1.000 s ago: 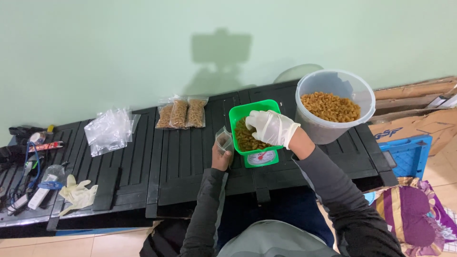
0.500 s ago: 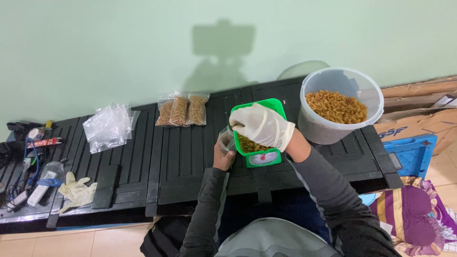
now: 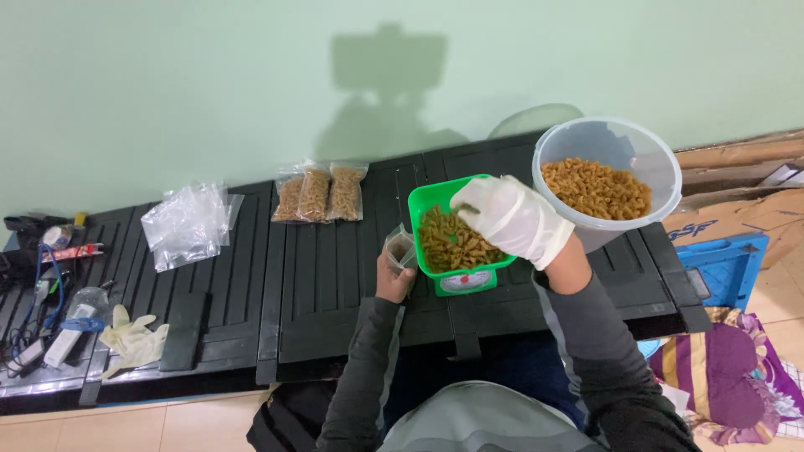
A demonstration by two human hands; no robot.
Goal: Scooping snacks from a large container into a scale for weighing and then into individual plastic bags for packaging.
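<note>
The gloved right hand hides part of the green scale tray; its fingertips blur. The frame's left edge cuts off the cables.

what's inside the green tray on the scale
The green tray holds a loose heap of brown pasta pieces. The gloved right hand covers the tray's far right corner, so what lies under it cannot be seen.

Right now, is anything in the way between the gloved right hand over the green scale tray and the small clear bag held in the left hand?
Nothing visible blocks it. The right hand hovers over the pasta in the green tray, and the clear bag in the left hand sits just beside the tray's left wall, mouth up.
</note>
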